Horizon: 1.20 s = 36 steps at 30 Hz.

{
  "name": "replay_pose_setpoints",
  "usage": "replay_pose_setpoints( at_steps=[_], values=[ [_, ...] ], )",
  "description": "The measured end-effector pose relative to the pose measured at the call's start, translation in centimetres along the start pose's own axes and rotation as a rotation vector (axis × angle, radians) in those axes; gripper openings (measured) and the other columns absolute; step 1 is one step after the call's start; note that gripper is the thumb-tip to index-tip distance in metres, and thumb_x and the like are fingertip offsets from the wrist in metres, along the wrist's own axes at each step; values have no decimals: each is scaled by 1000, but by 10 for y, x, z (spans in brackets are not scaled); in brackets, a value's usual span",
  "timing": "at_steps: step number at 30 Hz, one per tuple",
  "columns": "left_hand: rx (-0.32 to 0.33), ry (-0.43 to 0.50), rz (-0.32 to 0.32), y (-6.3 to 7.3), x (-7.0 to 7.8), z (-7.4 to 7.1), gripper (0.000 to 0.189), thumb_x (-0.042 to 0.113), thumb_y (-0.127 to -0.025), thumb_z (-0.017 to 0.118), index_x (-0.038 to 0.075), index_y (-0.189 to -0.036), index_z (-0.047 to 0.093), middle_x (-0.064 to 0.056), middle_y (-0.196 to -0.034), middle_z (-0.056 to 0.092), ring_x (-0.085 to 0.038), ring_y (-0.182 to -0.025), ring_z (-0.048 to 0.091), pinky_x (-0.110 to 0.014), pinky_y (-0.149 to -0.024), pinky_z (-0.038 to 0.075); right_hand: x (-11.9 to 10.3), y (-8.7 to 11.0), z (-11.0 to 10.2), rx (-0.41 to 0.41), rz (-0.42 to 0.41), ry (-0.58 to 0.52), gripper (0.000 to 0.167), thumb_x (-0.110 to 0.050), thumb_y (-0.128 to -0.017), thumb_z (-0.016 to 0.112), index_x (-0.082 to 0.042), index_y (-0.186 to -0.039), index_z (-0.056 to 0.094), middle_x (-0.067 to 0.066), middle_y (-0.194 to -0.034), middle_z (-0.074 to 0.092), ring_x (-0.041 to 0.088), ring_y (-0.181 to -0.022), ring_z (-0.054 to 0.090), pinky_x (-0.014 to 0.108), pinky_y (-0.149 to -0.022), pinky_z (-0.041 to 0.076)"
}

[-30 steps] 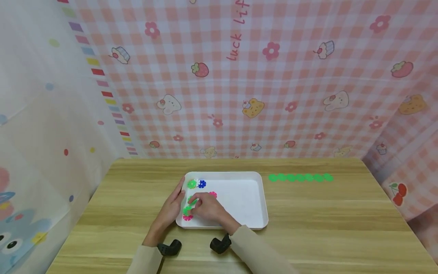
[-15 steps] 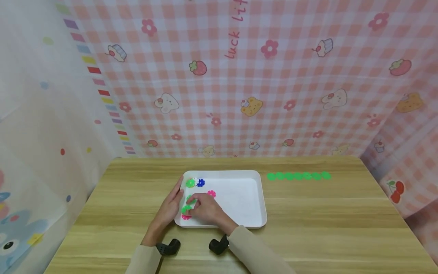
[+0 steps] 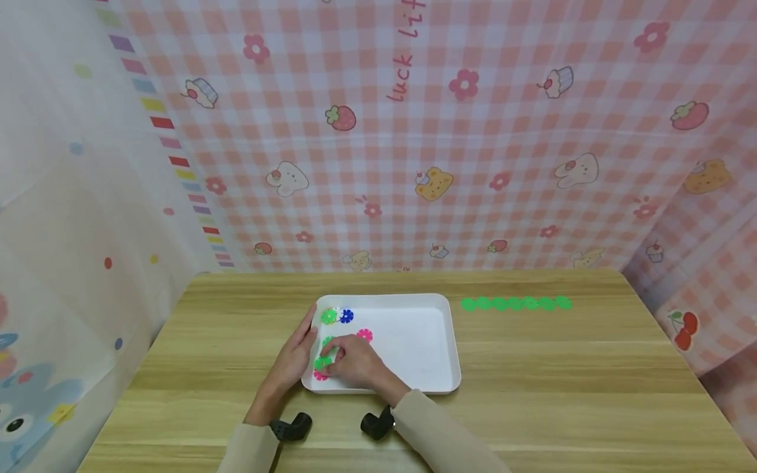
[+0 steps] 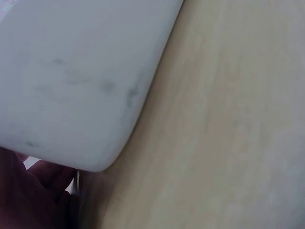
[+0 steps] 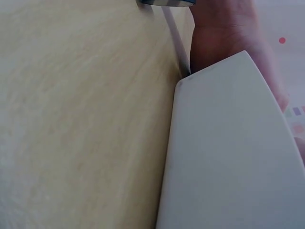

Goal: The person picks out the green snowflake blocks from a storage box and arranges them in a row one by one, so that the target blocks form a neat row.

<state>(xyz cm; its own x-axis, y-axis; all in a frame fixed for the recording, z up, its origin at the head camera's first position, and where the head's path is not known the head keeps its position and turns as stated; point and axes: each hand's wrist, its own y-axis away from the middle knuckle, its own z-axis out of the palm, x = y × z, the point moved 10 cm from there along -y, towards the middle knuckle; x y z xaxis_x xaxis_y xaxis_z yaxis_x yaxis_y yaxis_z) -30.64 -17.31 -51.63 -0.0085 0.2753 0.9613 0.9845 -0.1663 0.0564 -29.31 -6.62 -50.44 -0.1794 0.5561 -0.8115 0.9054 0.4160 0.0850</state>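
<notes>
A white tray (image 3: 414, 348) holds several small notched plastic discs, like snowflake building discs. My left hand (image 3: 294, 358) lies along the tray's left side, fingers extended against the outer wall. My right hand (image 3: 357, 361) reaches in over the front rim and pinches a green snowflake disc (image 3: 322, 363) between thumb and forefinger. Just below that disc lies a pink disc (image 3: 320, 376); above it, another green disc (image 3: 327, 341) is partly covered by the right hand. In the right wrist view, the tray's outer wall (image 5: 224, 148) hides the fingertips.
In the tray's upper left are a green disc (image 3: 328, 316) and a blue disc (image 3: 347, 316), with a white one between. A pink disc (image 3: 365, 335) sits beyond the right hand. A row of joined green discs (image 3: 516, 303) lies on the wooden table (image 3: 562, 381), right of the tray.
The head view has shifted slightly. My right fingers have moved a little at the green disc, while the left hand keeps its place against the tray.
</notes>
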Motion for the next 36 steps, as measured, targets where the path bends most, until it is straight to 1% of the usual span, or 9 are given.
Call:
replay_pose_setpoints(
  at_steps=[8,11,16,20,22,26,29,33,36],
  values=[
    [12,-7,-17,-1,-4,-1,53,21,-109,31,27,-160,18,-2,-166,14,-24,-153,8,-49,-124,7,1,0,-2,9,18,-16,25,-10,-76,84,-13,-98,73,-4,-61,53,6,-56,47,19,-50,38],
    [12,-6,-3,-1,-3,-1,53,21,-109,32,25,-160,18,-3,-166,14,-25,-153,8,-50,-124,6,1,0,-2,12,20,-24,24,-9,-76,84,-12,-97,72,-3,-63,54,7,-57,48,20,-51,38],
    [11,-3,2,-2,-3,-1,53,21,-109,32,24,-160,18,-3,-166,14,-25,-153,9,-48,-124,7,2,1,-2,17,25,-30,23,-9,-75,84,-12,-94,71,-3,-63,54,7,-57,49,20,-50,39],
    [9,2,-17,-1,-2,-1,53,20,-109,32,23,-160,17,-4,-166,14,-24,-153,9,-47,-124,7,1,1,-3,24,23,-32,24,-10,-75,84,-13,-93,70,-4,-64,55,7,-57,49,20,-51,40],
    [6,12,-31,1,1,-1,53,18,-109,32,20,-160,17,-5,-166,13,-26,-153,8,-47,-124,7,1,1,-3,28,20,-30,24,-10,-75,85,-13,-93,69,-4,-63,55,6,-57,48,20,-51,40],
    [2,25,-43,8,18,0,53,14,-109,32,15,-160,18,-9,-166,13,-28,-152,8,-48,-124,7,2,1,-3,40,15,-31,23,-11,-76,85,-14,-91,68,-4,-65,55,7,-60,49,21,-54,41],
    [-1,16,-34,13,29,0,53,12,-108,32,13,-160,18,-12,-166,13,-31,-152,8,-50,-123,7,2,1,-4,48,6,-25,22,-10,-76,83,-15,-90,68,-5,-69,56,8,-65,49,21,-58,42],
    [-5,8,-23,15,32,1,54,11,-108,31,12,-160,17,-14,-166,12,-34,-152,7,-53,-123,5,1,1,-5,49,-21,-31,20,-5,-77,80,-14,-88,67,-6,-71,58,7,-67,51,22,-61,44],
    [-8,13,-23,14,32,1,54,12,-108,32,11,-160,17,-13,-166,13,-32,-152,7,-51,-123,6,0,0,-4,38,-37,-50,18,-3,-78,79,-12,-89,67,-5,-68,59,7,-63,52,21,-59,44]
  ],
)
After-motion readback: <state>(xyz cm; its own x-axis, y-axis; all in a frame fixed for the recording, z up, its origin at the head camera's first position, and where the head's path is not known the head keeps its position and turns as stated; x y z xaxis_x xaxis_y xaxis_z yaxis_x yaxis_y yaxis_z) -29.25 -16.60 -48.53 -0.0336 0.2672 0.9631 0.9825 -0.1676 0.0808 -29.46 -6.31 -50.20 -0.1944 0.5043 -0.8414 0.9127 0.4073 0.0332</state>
